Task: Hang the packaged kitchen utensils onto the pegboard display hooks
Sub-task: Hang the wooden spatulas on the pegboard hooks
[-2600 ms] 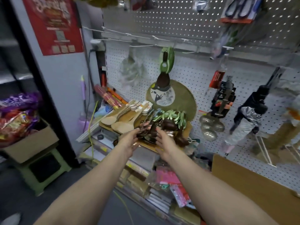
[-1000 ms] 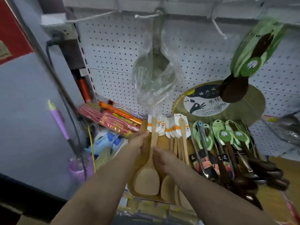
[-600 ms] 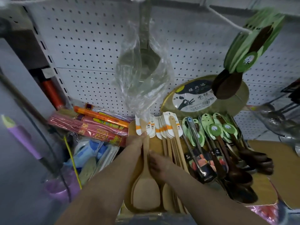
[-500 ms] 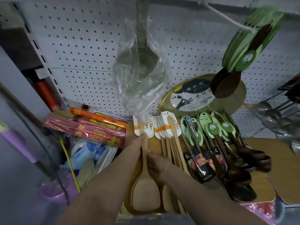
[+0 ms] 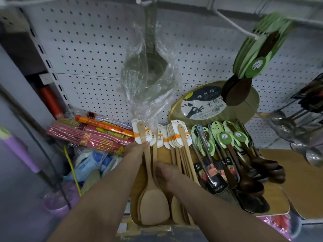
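Note:
A pile of wooden spatulas [image 5: 176,147] with white and orange header cards lies on a wooden board [image 5: 138,186] below the white pegboard [image 5: 87,55]. My left hand [image 5: 138,151] pinches the handle of the leftmost wooden spatula [image 5: 152,203], whose blade points toward me. My right hand [image 5: 166,173] rests on the neighbouring spatula handles, fingers curled over them. Above, a metal ladle in a clear bag [image 5: 150,74] hangs from a hook [image 5: 143,0]. Green-carded dark wooden spoons [image 5: 251,56] hang from another hook at the upper right.
Green-carded dark spoons [image 5: 244,154] and black-carded metal utensils [image 5: 211,168] lie right of the spatulas. A round bamboo mat [image 5: 215,103] leans on the pegboard. Red and orange incense packs [image 5: 92,135] lie left. Metal ladles [image 5: 297,130] hang far right.
I have moved in close to the shelf since the earliest frame. Both hands went from the dark spoons to the wooden spatulas; the left hand now holds the leftmost spatula's handle.

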A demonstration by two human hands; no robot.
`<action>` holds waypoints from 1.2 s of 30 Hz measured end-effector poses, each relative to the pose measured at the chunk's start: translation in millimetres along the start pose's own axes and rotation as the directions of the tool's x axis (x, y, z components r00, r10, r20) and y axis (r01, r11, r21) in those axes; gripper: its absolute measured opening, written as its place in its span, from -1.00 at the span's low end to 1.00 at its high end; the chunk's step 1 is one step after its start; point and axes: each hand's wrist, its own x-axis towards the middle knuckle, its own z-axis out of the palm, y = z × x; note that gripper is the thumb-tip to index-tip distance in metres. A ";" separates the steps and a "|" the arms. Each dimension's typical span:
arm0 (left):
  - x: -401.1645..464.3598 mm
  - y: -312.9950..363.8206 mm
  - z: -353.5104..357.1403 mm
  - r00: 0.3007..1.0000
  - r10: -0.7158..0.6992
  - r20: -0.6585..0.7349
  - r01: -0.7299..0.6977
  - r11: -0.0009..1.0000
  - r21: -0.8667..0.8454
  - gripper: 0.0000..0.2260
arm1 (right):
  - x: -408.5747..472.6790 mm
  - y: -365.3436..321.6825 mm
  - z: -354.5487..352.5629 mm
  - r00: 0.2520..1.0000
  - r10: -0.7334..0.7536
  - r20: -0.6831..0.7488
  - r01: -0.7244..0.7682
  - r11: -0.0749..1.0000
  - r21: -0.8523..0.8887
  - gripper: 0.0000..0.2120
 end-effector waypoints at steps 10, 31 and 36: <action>-76.5 26.0 -1.5 0.988 0.089 0.129 -0.080 0.994 -0.068 -0.70 | -37.6 -3.2 -28.0 0.988 -0.111 0.108 0.109 0.994 0.016 -0.77; -388.2 -86.5 241.5 0.848 0.263 0.461 -0.205 0.964 -0.171 -0.86 | -185.3 66.7 -389.8 0.950 -0.310 0.025 0.306 0.946 0.104 -0.88; -459.5 -121.6 326.7 0.792 0.241 0.560 -0.215 0.970 -0.114 -0.88 | -217.5 88.9 -496.1 0.934 -0.343 -0.101 0.357 0.907 0.224 -0.82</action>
